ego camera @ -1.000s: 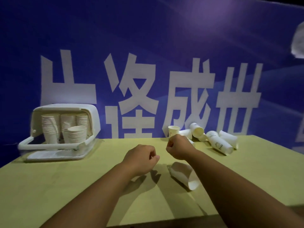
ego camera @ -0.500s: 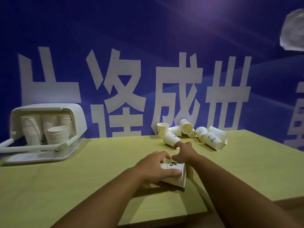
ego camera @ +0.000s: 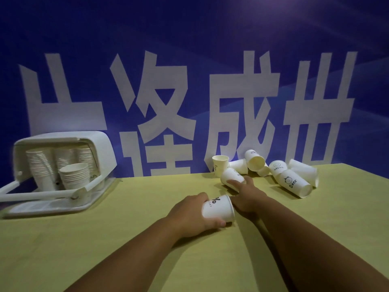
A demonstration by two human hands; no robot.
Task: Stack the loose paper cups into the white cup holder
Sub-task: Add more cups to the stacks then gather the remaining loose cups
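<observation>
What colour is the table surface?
Yellow-green table, best seen in the head view.
</observation>
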